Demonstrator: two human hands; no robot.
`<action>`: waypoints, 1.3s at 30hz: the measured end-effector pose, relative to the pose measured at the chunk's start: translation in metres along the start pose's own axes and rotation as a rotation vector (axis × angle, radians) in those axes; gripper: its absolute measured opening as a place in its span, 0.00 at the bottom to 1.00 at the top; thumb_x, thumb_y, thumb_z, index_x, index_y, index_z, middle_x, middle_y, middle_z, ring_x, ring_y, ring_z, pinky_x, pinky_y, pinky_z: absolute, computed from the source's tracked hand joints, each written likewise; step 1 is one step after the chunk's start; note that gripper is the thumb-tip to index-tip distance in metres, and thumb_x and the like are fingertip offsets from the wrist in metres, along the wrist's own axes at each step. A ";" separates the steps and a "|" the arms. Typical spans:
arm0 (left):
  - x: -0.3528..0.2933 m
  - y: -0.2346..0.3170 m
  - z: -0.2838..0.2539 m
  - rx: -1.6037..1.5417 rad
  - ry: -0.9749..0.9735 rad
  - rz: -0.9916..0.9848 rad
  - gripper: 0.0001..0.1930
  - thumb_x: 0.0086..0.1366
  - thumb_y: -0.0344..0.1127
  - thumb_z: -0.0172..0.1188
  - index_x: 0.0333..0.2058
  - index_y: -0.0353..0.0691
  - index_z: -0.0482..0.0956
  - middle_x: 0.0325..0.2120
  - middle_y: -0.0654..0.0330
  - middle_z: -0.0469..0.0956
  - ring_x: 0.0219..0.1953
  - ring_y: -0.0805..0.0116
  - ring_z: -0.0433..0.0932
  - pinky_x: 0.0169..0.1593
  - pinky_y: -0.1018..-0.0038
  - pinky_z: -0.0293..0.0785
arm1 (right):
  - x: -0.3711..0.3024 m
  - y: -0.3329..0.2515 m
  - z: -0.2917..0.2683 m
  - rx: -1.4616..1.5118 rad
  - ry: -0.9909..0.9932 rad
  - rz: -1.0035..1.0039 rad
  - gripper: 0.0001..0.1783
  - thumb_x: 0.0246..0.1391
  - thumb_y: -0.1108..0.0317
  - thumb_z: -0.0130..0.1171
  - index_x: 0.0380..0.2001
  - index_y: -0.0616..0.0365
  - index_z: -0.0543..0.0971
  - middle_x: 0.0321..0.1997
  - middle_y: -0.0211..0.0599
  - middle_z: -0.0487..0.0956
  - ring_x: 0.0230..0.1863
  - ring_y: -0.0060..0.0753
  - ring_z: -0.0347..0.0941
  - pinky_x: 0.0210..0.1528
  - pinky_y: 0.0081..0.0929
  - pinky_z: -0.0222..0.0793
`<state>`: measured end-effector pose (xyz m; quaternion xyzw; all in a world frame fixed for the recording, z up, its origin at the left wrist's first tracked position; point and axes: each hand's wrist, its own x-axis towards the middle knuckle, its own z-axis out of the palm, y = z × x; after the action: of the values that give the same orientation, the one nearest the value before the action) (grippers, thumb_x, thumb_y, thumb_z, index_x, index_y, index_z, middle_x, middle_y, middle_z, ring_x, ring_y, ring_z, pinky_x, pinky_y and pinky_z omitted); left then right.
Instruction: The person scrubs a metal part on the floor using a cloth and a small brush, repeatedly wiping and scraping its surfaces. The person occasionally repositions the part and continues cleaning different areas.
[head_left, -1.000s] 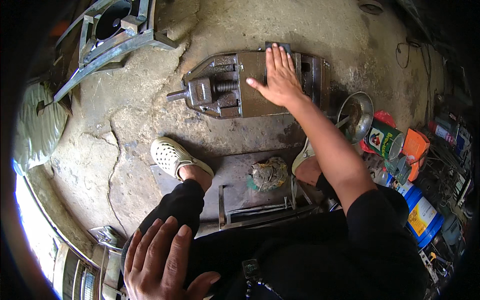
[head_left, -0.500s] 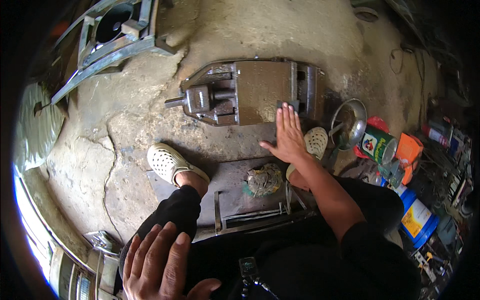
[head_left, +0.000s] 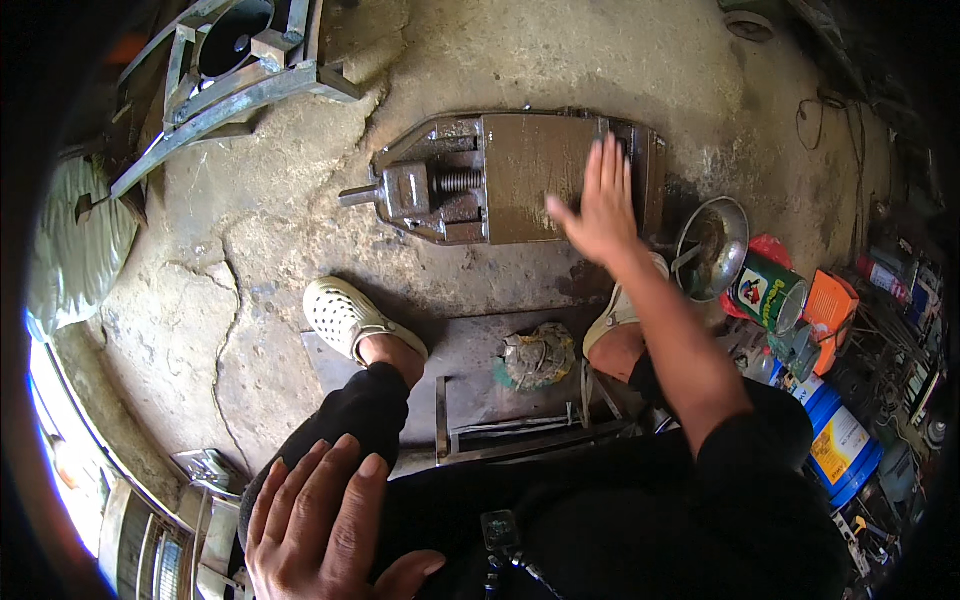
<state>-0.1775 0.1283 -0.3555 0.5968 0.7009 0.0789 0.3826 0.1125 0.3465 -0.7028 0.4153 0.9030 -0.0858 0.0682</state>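
Observation:
A greasy machine vise (head_left: 406, 190) lies on the floor, its screw and square-ended shaft toward the left. Its broad flat top plate (head_left: 535, 185) looks wet and brown. Over the plate's right end, my right hand (head_left: 605, 210) is stretched out flat, fingers pointing away from me and thumb spread. A small dark edge shows at its fingertips; whether a pad lies under them is hard to make out. My left hand (head_left: 310, 525) rests palm down on my left leg, fingers extended and holding nothing.
A metal bowl (head_left: 722, 245) stands right of the vise, near a green can (head_left: 765, 292), an orange box (head_left: 830, 315) and a blue bucket (head_left: 835, 440). A ragged round bundle (head_left: 538, 357) lies between my feet. A metal frame (head_left: 240, 95) stands far left.
My right hand has slid forward and slightly right across the plate. The dark flat piece that showed at its fingertips is now mostly hidden. My left hand stays on the leg.

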 end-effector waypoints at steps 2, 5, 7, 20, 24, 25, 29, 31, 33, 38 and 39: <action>0.000 0.003 -0.001 -0.001 -0.009 -0.009 0.37 0.61 0.53 0.66 0.61 0.31 0.73 0.52 0.40 0.78 0.52 0.40 0.78 0.57 0.53 0.74 | 0.019 0.005 0.002 -0.014 -0.007 0.018 0.66 0.57 0.22 0.42 0.73 0.75 0.44 0.79 0.66 0.40 0.80 0.59 0.35 0.80 0.49 0.30; 0.001 0.004 -0.002 -0.015 0.008 -0.008 0.37 0.62 0.53 0.66 0.60 0.31 0.73 0.52 0.40 0.78 0.52 0.39 0.78 0.57 0.53 0.74 | -0.018 -0.001 0.001 0.016 -0.116 0.002 0.66 0.56 0.22 0.43 0.72 0.76 0.44 0.78 0.68 0.40 0.80 0.63 0.34 0.79 0.53 0.32; 0.001 0.003 -0.001 -0.011 0.017 -0.006 0.37 0.61 0.54 0.66 0.60 0.31 0.73 0.52 0.40 0.78 0.52 0.39 0.78 0.57 0.53 0.74 | -0.054 -0.004 0.007 0.018 -0.387 0.026 0.68 0.55 0.22 0.44 0.71 0.79 0.42 0.77 0.73 0.37 0.78 0.71 0.32 0.78 0.56 0.31; 0.002 0.004 0.000 0.016 0.027 0.010 0.36 0.62 0.54 0.65 0.60 0.31 0.74 0.51 0.39 0.78 0.52 0.38 0.78 0.57 0.53 0.74 | -0.041 -0.011 -0.002 0.046 -0.295 -0.028 0.69 0.52 0.22 0.50 0.72 0.77 0.44 0.78 0.67 0.39 0.80 0.65 0.34 0.78 0.56 0.33; -0.002 0.004 0.002 0.000 0.005 -0.037 0.36 0.63 0.54 0.65 0.60 0.30 0.73 0.52 0.39 0.78 0.52 0.38 0.78 0.57 0.53 0.74 | 0.038 -0.007 -0.005 0.020 -0.023 -0.025 0.63 0.58 0.24 0.43 0.73 0.72 0.42 0.80 0.62 0.38 0.81 0.57 0.33 0.80 0.49 0.31; -0.003 0.003 0.000 -0.008 -0.004 -0.030 0.36 0.63 0.54 0.65 0.60 0.30 0.73 0.52 0.38 0.77 0.52 0.38 0.78 0.57 0.53 0.74 | 0.042 -0.009 -0.005 0.014 -0.011 -0.025 0.64 0.58 0.23 0.42 0.73 0.72 0.42 0.79 0.62 0.38 0.81 0.58 0.33 0.80 0.49 0.31; -0.006 -0.001 -0.002 -0.039 0.011 0.006 0.36 0.63 0.53 0.65 0.61 0.30 0.72 0.52 0.37 0.77 0.52 0.36 0.77 0.57 0.52 0.74 | -0.041 -0.030 0.000 0.101 -0.422 -0.017 0.69 0.53 0.19 0.44 0.71 0.77 0.44 0.77 0.70 0.40 0.80 0.65 0.32 0.79 0.54 0.27; -0.006 -0.002 -0.002 -0.023 0.003 0.008 0.36 0.63 0.52 0.65 0.61 0.30 0.71 0.52 0.37 0.77 0.52 0.36 0.77 0.57 0.52 0.74 | -0.025 -0.023 -0.004 0.012 -0.354 -0.107 0.68 0.54 0.21 0.44 0.72 0.76 0.44 0.78 0.68 0.40 0.80 0.63 0.33 0.79 0.52 0.28; -0.007 -0.002 -0.001 -0.035 -0.042 -0.009 0.36 0.64 0.52 0.65 0.61 0.29 0.71 0.52 0.36 0.76 0.52 0.35 0.77 0.57 0.52 0.73 | 0.014 -0.013 -0.004 0.025 -0.045 -0.109 0.66 0.56 0.22 0.44 0.72 0.75 0.45 0.79 0.65 0.40 0.80 0.59 0.33 0.80 0.50 0.30; -0.009 -0.001 -0.002 -0.043 -0.006 -0.006 0.37 0.63 0.52 0.66 0.60 0.28 0.72 0.52 0.35 0.76 0.52 0.35 0.77 0.57 0.51 0.73 | -0.019 -0.020 -0.001 0.044 -0.146 -0.010 0.64 0.58 0.22 0.40 0.73 0.73 0.44 0.79 0.64 0.38 0.81 0.58 0.32 0.80 0.49 0.30; -0.010 -0.001 -0.003 -0.042 -0.002 0.007 0.37 0.63 0.52 0.66 0.60 0.28 0.72 0.52 0.35 0.76 0.52 0.35 0.77 0.57 0.51 0.73 | -0.036 -0.022 0.000 0.040 -0.279 0.023 0.63 0.58 0.23 0.41 0.73 0.73 0.45 0.79 0.64 0.39 0.81 0.59 0.33 0.80 0.50 0.30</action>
<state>-0.1803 0.1205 -0.3496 0.5912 0.6966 0.0946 0.3954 0.1190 0.3061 -0.6940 0.4110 0.8781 -0.1600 0.1857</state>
